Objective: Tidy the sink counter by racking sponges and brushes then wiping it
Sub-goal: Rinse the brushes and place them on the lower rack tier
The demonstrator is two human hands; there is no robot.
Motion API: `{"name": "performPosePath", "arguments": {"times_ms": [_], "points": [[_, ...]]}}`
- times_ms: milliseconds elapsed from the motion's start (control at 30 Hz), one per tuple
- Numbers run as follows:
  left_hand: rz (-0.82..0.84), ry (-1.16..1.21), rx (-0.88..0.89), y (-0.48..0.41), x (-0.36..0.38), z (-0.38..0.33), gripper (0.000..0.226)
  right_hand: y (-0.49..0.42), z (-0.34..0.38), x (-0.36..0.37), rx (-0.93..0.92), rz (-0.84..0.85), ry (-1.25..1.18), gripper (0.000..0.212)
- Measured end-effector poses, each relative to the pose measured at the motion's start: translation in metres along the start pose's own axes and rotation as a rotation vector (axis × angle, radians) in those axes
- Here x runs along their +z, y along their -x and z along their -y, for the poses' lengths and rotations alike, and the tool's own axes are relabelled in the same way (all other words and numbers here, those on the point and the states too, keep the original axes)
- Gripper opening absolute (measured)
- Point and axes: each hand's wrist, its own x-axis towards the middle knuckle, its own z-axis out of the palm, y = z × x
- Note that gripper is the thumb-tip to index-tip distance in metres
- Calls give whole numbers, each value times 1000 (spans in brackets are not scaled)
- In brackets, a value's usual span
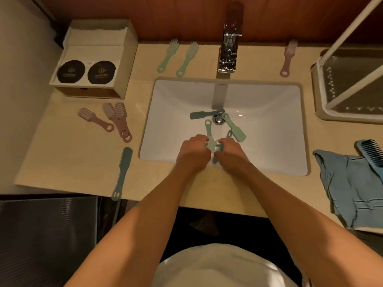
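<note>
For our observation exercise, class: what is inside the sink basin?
A drain, a dark teal brush, a pale green brush, and further green brushes gripped by the left hand and right hand, which partly cover their heads.

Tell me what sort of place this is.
Most likely a bathroom washstand, perhaps in a hotel. A white sink is set into a pale counter with a chrome tap behind it, and a box at the left holds two round black packets. A comb lies on a blue cloth.
</note>
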Motion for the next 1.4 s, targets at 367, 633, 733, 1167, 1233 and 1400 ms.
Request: {"name": "performPosePath", "arguments": {"times_ms": [367,633,733,1167,1233,1400], "points": [[157,-54,-20,-3,14,8,42,13,4,5,-45,-9,207,26],[374,-207,-66,-22,26,11,53,-12,-4,15,-39,198,349,36],[347,-350,-38,-34,34,4,48,-32,-10,19,-30,255,298,51],[247,-272,-135,-58,55,-5,34,-37,-30,28,51,4,172,30],[227,-271,-142,-61,54,-4,25,-38,-29,25,74,-22,108,23],[237,-360,-78,-68,59,3,26,-37,-27,15,105,-130,-39,11]]}}
